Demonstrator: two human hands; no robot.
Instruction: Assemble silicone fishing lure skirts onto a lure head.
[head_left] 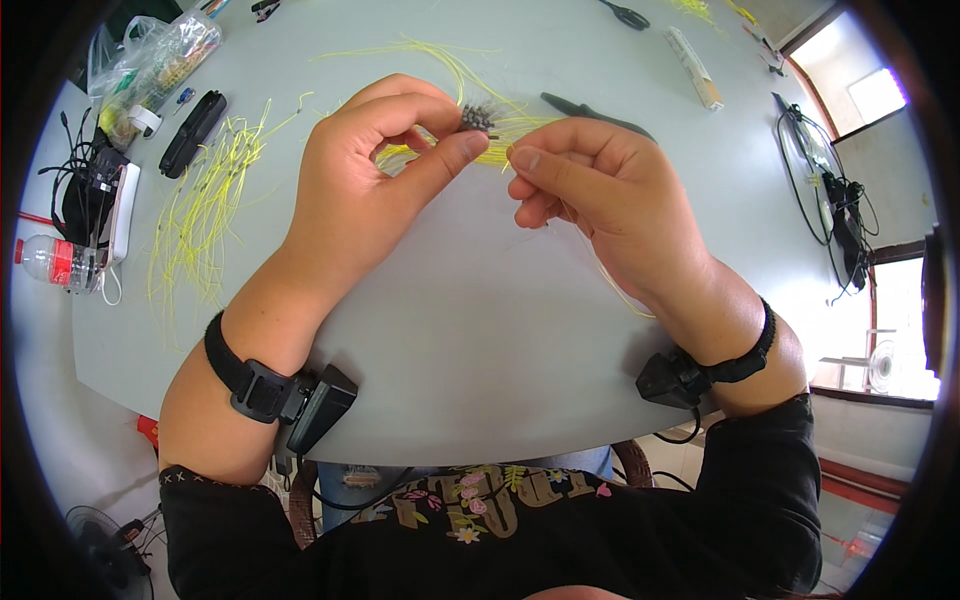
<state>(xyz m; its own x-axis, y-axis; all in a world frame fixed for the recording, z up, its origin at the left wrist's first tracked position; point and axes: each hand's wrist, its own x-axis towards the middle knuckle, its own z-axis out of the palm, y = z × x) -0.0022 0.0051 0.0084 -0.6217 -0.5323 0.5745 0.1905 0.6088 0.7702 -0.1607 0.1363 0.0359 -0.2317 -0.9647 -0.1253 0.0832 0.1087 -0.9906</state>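
My left hand (385, 150) pinches a cluster of small dark grey bead-like pieces (478, 118) between thumb and fingers, above the table. Thin yellow strands (455, 65) spread out behind that cluster. Close to its right, my right hand (600, 185) is closed in a pinch, thumb against forefinger. A thin yellow strand (608, 275) trails from below the right hand toward the wrist. The tip of what the right fingers pinch is too small to make out clearly. A dark, long-handled tool (585, 108) lies just beyond the right hand, partly hidden by it.
Loose yellow strands (210, 200) lie at left, beside a black case (193, 133). Further left are a plastic bag (160, 65), a bottle (60, 262) and black cables (85, 180). A white stick-like package (694, 68) and black scissors (627, 14) lie at the far right.
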